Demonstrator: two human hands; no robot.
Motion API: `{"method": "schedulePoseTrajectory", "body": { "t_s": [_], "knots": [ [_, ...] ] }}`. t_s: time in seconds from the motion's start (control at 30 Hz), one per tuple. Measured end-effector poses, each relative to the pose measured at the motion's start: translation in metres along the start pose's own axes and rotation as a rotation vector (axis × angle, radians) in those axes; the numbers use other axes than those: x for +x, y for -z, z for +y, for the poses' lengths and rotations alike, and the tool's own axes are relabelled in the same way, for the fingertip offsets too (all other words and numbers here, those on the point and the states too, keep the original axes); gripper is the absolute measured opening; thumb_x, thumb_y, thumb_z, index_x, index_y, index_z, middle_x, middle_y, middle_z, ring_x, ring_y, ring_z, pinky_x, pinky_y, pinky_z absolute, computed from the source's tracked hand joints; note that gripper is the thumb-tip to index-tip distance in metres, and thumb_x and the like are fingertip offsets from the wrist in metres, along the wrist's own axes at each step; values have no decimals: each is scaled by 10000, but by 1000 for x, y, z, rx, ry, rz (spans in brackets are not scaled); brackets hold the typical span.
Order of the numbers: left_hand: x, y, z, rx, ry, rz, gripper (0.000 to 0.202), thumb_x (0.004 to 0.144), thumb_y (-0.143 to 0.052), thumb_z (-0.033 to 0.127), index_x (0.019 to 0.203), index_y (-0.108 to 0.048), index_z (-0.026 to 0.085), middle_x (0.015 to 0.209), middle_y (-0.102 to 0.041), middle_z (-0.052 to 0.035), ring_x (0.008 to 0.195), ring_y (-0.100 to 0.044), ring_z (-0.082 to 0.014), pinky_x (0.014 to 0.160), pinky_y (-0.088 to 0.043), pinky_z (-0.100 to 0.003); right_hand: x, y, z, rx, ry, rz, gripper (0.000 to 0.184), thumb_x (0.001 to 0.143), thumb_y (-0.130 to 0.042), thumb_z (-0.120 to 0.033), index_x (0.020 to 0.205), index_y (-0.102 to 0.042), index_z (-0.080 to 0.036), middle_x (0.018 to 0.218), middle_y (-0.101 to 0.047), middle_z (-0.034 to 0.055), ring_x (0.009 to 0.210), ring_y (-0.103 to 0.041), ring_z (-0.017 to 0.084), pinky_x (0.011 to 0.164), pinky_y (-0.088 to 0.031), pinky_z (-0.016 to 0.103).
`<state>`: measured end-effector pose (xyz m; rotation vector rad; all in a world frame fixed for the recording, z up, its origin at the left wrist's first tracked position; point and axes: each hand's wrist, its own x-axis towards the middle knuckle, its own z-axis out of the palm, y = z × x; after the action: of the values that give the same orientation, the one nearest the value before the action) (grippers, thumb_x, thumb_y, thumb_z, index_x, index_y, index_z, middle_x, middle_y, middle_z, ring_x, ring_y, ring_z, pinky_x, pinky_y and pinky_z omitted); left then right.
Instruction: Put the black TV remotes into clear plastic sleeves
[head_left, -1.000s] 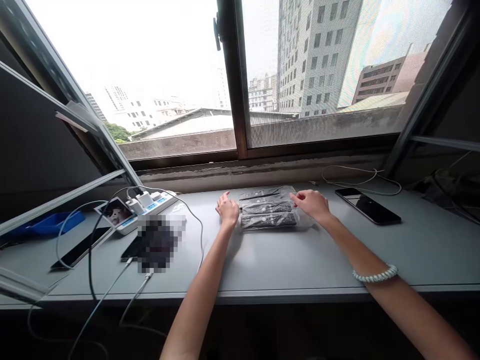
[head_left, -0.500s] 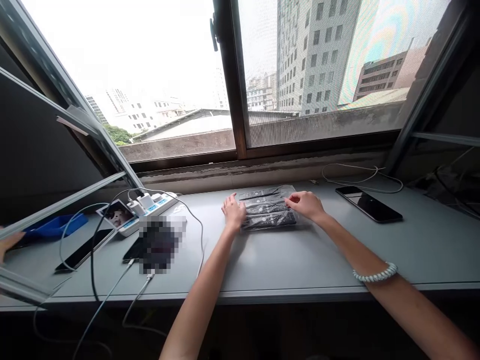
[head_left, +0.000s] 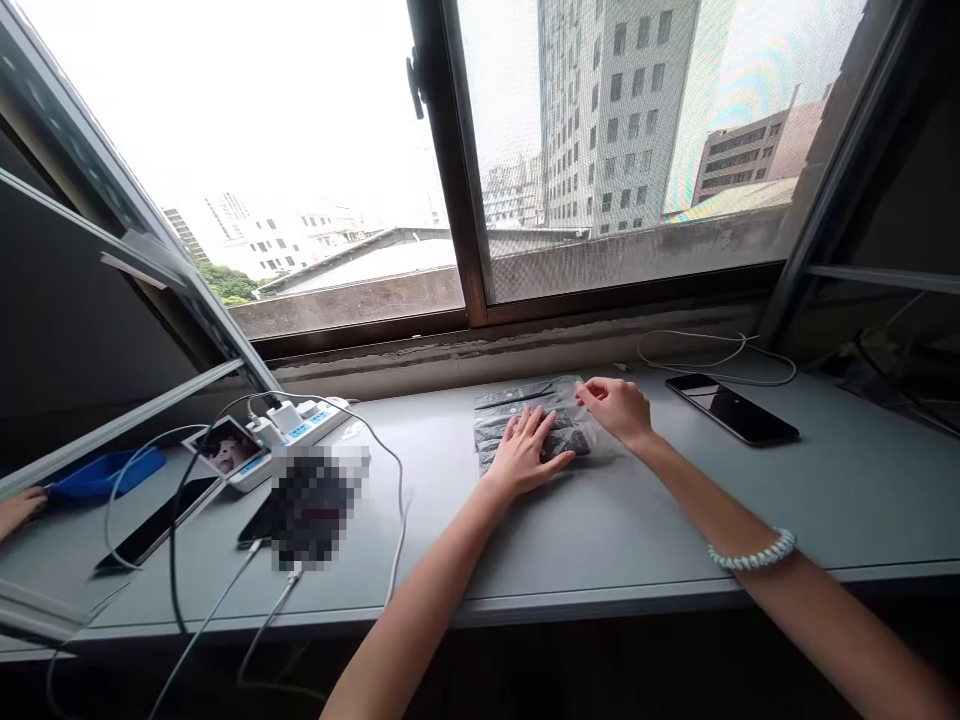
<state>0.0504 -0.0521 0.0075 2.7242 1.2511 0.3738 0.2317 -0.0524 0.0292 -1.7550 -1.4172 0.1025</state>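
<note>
A clear plastic bag of dark flat items point(head_left: 517, 400) lies on the grey table point(head_left: 600, 520) near the window. My left hand point(head_left: 529, 452) lies flat on top of the bag, fingers stretched out and spread. At the bag's right edge, my right hand point(head_left: 619, 408) pinches the plastic between its fingertips. A beaded bracelet point(head_left: 752, 553) sits on my right forearm.
A black phone point(head_left: 731, 408) and a white cable point(head_left: 712, 355) lie to the right. On the left are a power strip with chargers point(head_left: 289, 425), a small photo point(head_left: 223, 446), another phone point(head_left: 154, 520), cables and a blue tray point(head_left: 105, 472). Another person's hand point(head_left: 15, 508) shows at the far left.
My left hand has moved right from beside the bag onto its top and now lies flat on it. My right hand stays at the bag's right edge.
</note>
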Motion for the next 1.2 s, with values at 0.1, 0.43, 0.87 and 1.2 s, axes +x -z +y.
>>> {"method": "schedulePoseTrajectory", "body": {
  "t_s": [0.1,0.43,0.87,1.2],
  "knots": [
    [0,3,-2,29,126,-10,885,764,-316,749,1450,-183,207,1531,-102,-104,1405,15,-284,1127,-38,-512,1,3,0,4,-23,55,348,817,-461,-462,644,-676,-250,694,-701,1,687,-612,178,565,-319,267],
    [-4,9,0,53,337,-42,995,653,-317,840,1447,-173,258,1535,-11,-130,1391,21,-376,1027,-31,-674,4,8,0,36,-55,63,360,824,-451,-467,670,-682,-238,721,-711,17,710,-625,192,584,-330,277],
    [-3,6,-6,13,406,-21,996,661,-311,833,1453,-140,253,1534,-14,-139,1389,-41,-383,1032,-126,-647,4,8,0,16,-43,19,338,825,-450,-430,652,-674,-245,717,-707,9,712,-614,185,590,-335,266],
    [-2,7,-10,49,415,-59,1096,581,-396,856,1456,-83,275,1533,31,-138,1378,81,-401,983,-40,-721,4,6,1,15,-34,17,371,814,-429,-463,648,-674,-239,718,-711,23,704,-618,189,574,-334,274]
  ]
}}
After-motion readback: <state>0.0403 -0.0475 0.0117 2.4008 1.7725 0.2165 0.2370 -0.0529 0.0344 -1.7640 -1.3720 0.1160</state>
